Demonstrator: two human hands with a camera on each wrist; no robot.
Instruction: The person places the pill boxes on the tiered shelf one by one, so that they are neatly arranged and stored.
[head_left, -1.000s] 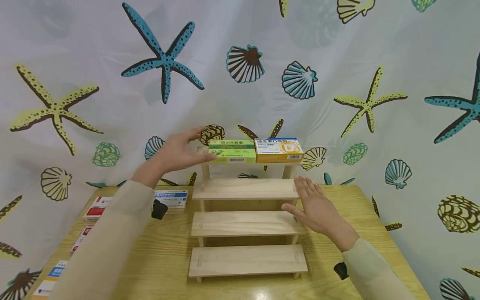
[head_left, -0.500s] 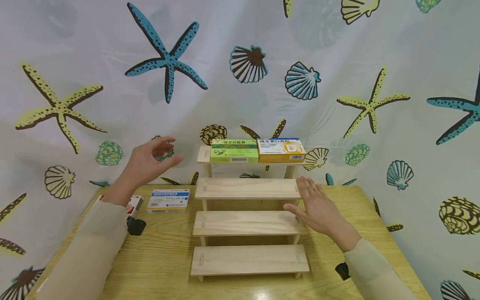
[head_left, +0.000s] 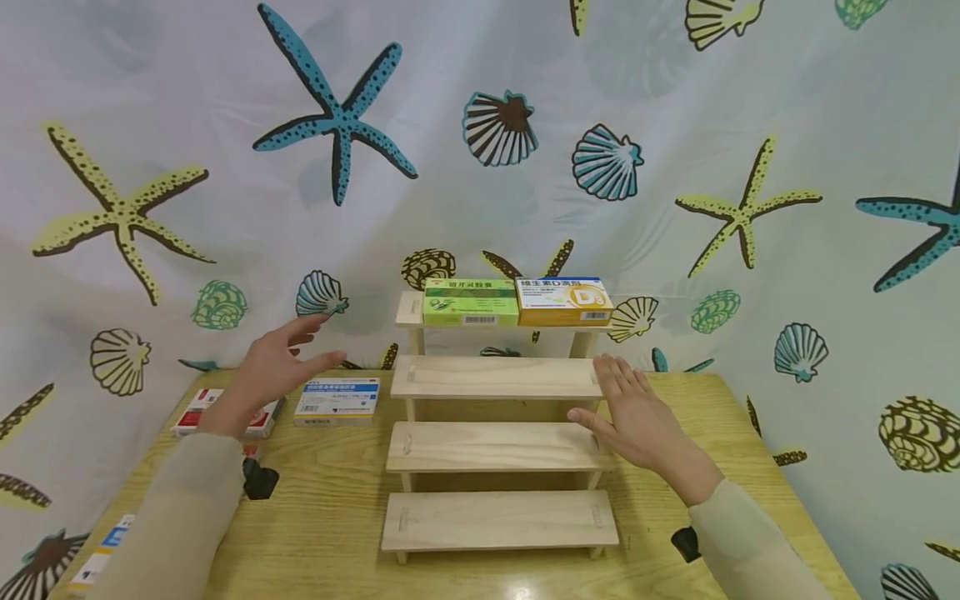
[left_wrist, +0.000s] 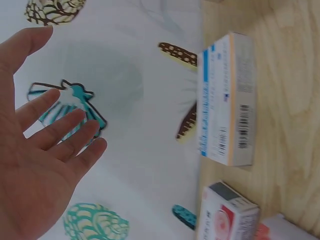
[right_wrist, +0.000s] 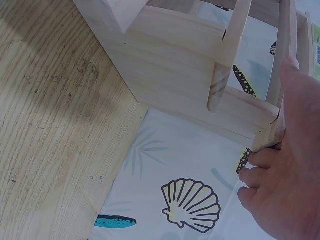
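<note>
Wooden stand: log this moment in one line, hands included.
left hand: empty, near blue-and-white box | right hand: at right side of wooden stand | top tier: green box left of D3 box

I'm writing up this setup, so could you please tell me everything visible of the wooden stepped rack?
The wooden stepped rack looks like pale, plain wood with visible grain: four long boards rise like stairs, with small joint marks near some of their ends. It stands upright on the table. Its top board carries a green box and, to its right, a white-and-orange box. The right hand touches its right end, at the second board from the top.
</note>
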